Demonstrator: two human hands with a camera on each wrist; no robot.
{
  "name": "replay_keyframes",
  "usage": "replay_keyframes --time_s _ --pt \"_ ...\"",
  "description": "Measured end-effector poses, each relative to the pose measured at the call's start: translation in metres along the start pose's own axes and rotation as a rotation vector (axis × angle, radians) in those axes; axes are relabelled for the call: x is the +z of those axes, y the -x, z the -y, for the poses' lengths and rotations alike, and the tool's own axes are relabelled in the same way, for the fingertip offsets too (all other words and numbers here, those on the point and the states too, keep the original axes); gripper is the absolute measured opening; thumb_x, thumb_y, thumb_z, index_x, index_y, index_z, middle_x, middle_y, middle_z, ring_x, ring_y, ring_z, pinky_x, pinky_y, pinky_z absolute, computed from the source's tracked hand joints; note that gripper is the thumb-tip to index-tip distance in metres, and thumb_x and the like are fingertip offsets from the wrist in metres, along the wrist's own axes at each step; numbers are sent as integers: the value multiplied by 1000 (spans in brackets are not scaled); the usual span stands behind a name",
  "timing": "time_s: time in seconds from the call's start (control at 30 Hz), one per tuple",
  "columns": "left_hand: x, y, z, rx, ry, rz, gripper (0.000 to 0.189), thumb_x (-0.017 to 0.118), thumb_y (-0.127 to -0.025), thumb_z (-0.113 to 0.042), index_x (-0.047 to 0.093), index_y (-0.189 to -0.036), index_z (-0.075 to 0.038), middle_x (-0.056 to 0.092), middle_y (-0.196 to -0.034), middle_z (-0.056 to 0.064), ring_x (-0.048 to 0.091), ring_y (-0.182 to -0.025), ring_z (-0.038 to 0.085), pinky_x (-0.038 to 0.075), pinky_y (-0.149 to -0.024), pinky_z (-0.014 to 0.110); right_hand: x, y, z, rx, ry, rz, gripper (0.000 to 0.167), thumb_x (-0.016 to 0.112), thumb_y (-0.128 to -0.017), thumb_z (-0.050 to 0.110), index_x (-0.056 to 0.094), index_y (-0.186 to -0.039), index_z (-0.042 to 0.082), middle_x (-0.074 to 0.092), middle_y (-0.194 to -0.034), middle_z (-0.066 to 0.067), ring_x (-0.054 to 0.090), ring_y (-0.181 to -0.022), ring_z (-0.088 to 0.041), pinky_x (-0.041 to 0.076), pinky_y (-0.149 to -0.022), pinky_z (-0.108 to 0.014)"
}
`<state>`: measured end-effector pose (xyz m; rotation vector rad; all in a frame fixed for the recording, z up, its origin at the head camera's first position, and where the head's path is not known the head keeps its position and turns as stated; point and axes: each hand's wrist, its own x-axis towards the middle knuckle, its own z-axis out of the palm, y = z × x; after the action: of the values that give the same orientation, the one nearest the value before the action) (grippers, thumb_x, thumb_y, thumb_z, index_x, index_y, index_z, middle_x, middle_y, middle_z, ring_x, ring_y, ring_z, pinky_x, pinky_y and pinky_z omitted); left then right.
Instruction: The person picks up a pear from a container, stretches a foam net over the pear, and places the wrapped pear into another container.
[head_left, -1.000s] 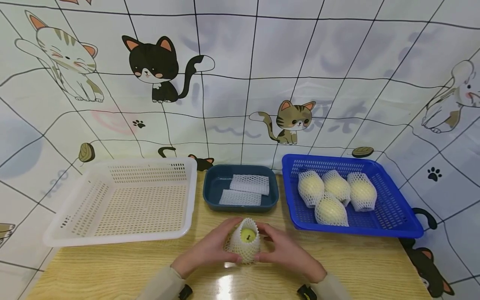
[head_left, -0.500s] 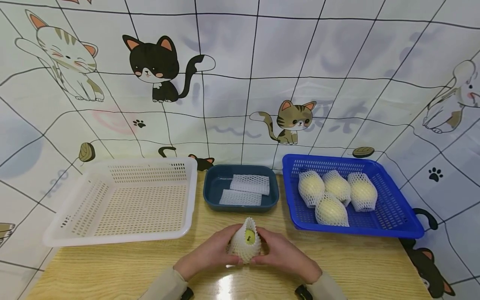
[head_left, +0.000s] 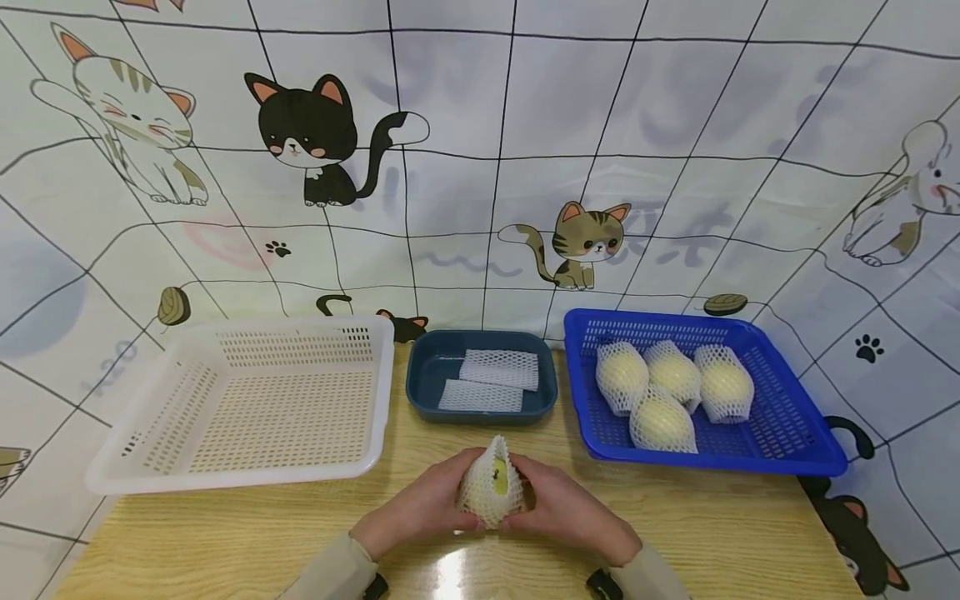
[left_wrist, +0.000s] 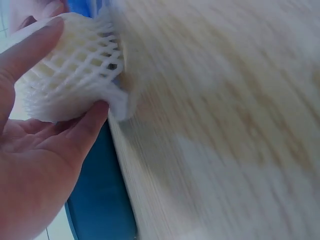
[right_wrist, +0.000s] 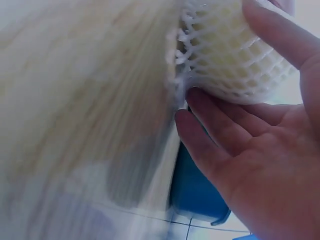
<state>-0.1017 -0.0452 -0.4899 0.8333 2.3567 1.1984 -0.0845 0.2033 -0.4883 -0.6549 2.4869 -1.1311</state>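
Both hands hold a yellow-green fruit (head_left: 500, 476) in a white foam net sleeve (head_left: 486, 502), upright at the middle front of the table. The fruit's dark stem spot shows through a narrow, pointed opening at the top of the net. From the left, my left hand (head_left: 431, 498) grips the net with its thumb in front and fingers behind. On the opposite side my right hand (head_left: 561, 510) holds it the same way. In the right wrist view, the right fingertips (right_wrist: 192, 105) are at the net's lower edge, close to the table.
A white basket (head_left: 378, 417) stands left. In the middle, a dark teal tray (head_left: 480, 417) holds two flat foam nets (head_left: 480, 395). To the right, a blue basket (head_left: 787, 417) contains several net-wrapped fruits (head_left: 663, 422). A cat-print cloth (head_left: 465, 192) hangs behind.
The net's top opening has narrowed over the fruit and less of the fruit shows. My right hand has shifted slightly left, and both hands sit closer around the net.
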Motion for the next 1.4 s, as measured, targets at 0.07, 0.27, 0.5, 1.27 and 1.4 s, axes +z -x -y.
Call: replay_keyframes --time_s 0.07,0.27,0.5,1.27,1.4 --pt "-2 1 0 -24 39 -12 92 92 -76 -21 43 -154 -13 60 -139 4 60 -120 15 50 -100 33 -2 2 1 15 -55 -8 86 87 -84 43 48 -151 7 61 -141 -6 60 -124 -25 51 -102 -41" --pt "-9 4 -4 -71 357 -46 89 87 -86 -28 36 -157 -11 57 -141 11 61 -124 24 54 -97 32 -8 5 5 40 -299 -67 75 80 -93 33 44 -153 5 59 -140 -12 62 -119 -29 54 -97 -42" --pt "-8 2 -12 -127 733 -68 82 78 -94 -22 29 -158 -3 44 -147 21 60 -127 31 57 -93 39 -8 3 14 54 -535 -120 67 71 -99 21 37 -151 -2 52 -140 -23 62 -114 -30 56 -90 -31" --pt "-8 0 -18 -173 1100 -178 65 54 -109 -25 23 -157 4 62 -133 16 63 -118 20 51 -99 36 -7 7 19 -285 -208 -459 54 80 -89 9 59 -138 15 60 -141 -4 59 -124 -23 54 -95 -39" --pt "-7 -1 -20 -170 1112 -183 64 53 -109 -28 24 -156 5 60 -133 13 61 -118 19 50 -97 35 -7 7 20 -368 -32 -486 57 85 -86 12 61 -137 17 56 -144 -6 55 -129 -22 53 -96 -39"
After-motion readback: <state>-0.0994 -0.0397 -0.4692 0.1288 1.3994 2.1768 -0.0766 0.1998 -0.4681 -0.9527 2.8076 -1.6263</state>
